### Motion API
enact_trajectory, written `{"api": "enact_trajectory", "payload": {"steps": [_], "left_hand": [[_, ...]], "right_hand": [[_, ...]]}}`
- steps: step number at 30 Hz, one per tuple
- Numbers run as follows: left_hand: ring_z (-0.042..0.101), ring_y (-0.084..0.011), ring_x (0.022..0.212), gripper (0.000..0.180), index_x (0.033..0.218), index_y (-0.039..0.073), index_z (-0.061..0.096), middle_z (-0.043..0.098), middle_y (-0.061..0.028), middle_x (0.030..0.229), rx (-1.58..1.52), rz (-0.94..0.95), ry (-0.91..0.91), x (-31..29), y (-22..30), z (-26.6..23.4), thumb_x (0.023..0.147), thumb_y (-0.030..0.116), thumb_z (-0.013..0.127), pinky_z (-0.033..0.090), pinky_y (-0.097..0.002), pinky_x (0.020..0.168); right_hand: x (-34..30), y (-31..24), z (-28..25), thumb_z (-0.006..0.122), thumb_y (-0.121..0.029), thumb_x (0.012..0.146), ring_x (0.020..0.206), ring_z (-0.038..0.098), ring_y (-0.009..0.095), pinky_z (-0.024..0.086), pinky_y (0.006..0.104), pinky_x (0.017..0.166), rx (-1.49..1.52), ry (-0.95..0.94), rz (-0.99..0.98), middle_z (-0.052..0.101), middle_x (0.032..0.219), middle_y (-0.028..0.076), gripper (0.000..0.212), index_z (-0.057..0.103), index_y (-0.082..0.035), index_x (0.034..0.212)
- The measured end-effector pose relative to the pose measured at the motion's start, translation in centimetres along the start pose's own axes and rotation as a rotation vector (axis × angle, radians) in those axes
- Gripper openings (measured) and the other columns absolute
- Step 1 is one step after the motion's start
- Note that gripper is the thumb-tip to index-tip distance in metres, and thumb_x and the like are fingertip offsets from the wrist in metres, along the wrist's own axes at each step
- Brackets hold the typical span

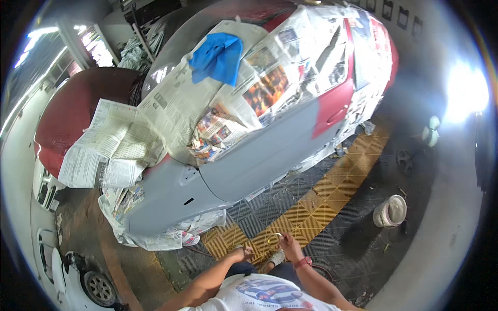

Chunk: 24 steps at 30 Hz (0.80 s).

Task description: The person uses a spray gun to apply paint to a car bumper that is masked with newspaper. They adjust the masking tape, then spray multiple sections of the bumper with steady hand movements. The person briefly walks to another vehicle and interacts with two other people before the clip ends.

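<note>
My right hand (291, 248), a red band at its wrist, pinches a thin, pale, curved thing (275, 236) that looks like a ring or strip of tape. To its left, my left hand (240, 254) is held low with fingers curled; whatever may be in them is too small to make out. Both hands are in front of my body, apart from the car. Ahead stands a red car with grey-coated side panels (259, 160). Newspaper sheets (179, 98) mask its windshield and windows, and a blue cloth (217, 57) lies on top.
Yellow and black floor tiles (306, 212) lie between me and the car. A white bucket (390, 211) stands to the right, near the wall. At the lower left is a white car with its wheel (99, 288) showing. Newspaper (155, 239) hangs along the grey panel's lower edge.
</note>
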State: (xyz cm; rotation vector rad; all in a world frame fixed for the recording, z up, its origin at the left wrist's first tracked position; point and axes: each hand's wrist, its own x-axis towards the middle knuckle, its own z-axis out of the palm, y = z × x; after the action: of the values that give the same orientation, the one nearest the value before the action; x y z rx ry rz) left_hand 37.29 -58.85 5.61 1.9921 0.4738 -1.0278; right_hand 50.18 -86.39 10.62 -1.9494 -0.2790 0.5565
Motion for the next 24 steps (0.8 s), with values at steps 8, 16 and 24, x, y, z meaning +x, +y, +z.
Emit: {"api": "enact_trajectory", "payload": {"steps": [8,16,24], "left_hand": [[0.071,-0.0245,0.115,0.060,0.140,0.006,0.066,0.075,-0.0153,0.126,-0.119,-0.058,0.302,4.8,-4.2,-4.8,0.098,0.046,0.077,0.056,-0.0403,0.100],[0.064,-0.0262,0.130,0.065,0.154,0.002,0.051,0.064,-0.0189,0.147,-0.022,0.353,0.380,3.8,15.0,-23.8,0.105,0.040,0.072,0.051,-0.0415,0.110],[0.051,-0.0243,0.146,0.048,0.154,-0.007,0.048,0.055,-0.0172,0.156,0.237,1.183,0.517,-3.5,53.3,-44.2,0.115,0.019,0.054,0.038,-0.0375,0.123]], "right_hand": [[-10.7,25.6,-9.9,0.075,-0.021,0.097,0.063,0.070,0.025,0.051,0.0420,0.050,0.128,0.425,0.878,0.072,0.082,0.016,0.027,0.075,0.003,0.109],[-26.9,38.6,-15.7,0.065,-0.043,0.101,0.060,0.067,0.030,0.050,0.0469,0.053,0.059,0.926,1.044,0.070,0.072,0.014,0.040,0.076,-0.005,0.093],[-17.8,24.2,-16.8,0.068,-0.024,0.101,0.056,0.063,0.017,0.047,0.0337,0.047,0.933,1.071,0.857,0.070,0.075,0.008,0.022,0.072,-0.002,0.102]]}}
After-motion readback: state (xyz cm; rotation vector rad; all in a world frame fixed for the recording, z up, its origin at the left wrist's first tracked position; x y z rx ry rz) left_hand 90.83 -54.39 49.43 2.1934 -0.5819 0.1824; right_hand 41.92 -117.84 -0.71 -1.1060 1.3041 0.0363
